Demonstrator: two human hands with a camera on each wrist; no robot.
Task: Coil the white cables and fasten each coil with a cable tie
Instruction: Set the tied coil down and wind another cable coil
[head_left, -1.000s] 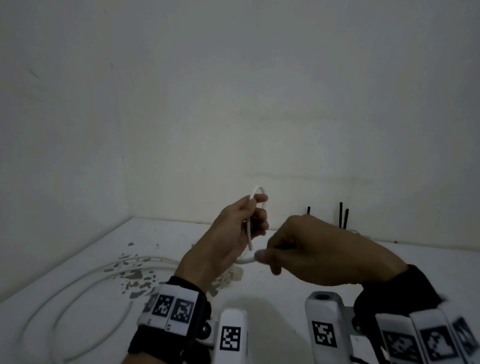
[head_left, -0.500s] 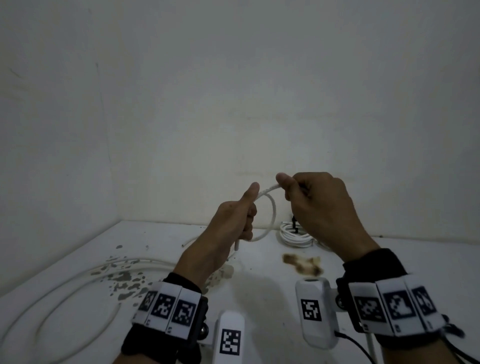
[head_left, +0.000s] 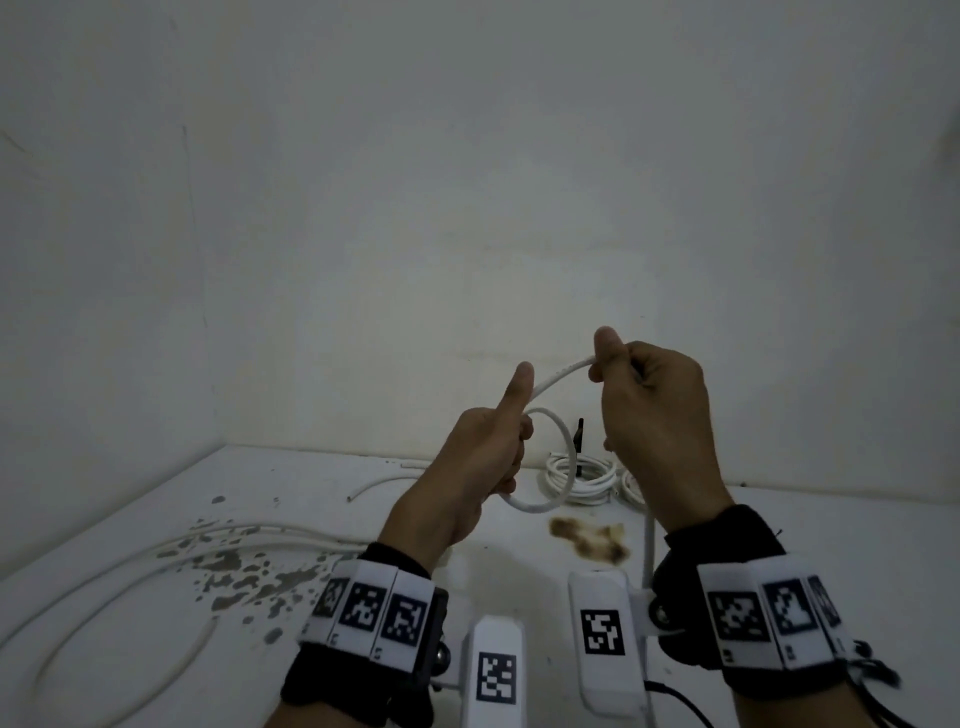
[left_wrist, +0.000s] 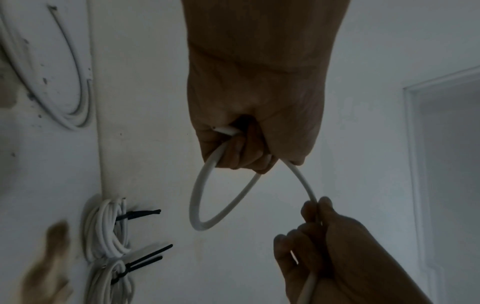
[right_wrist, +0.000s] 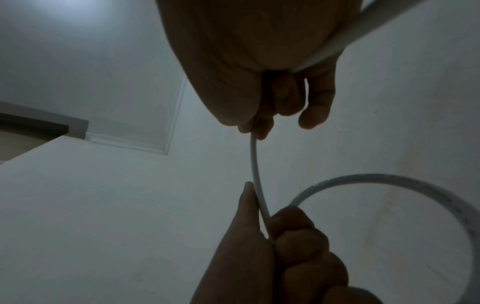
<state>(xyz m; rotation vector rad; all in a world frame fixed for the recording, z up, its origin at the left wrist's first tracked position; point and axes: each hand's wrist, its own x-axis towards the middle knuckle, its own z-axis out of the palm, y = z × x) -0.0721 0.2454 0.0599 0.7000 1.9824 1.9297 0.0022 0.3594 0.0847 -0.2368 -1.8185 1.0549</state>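
Head view, nearest first: both wrists wear black bands with coded white tags, and both hands are raised above the white counter (head_left: 831, 525). The left hand (head_left: 467, 467) is a fist with the thumb pointing up, its grip wrapped around the white cable (head_left: 563, 457), whose one loop hangs below and to the right of the fist (the cut end pokes out of the fist in the left wrist view). From the thumb the cable rises rightward to the right hand (head_left: 660, 415), held slightly higher, where thumb and forefinger pinch it; the rest drops down past the right wrist. On the counter lie a brown stain (head_left: 587, 538) and, to the left, loose cable (head_left: 156, 561) in long curves. Farther back, near the wall, lie finished coils (head_left: 582, 475) with a black cable tie (head_left: 578, 436) sticking upright.
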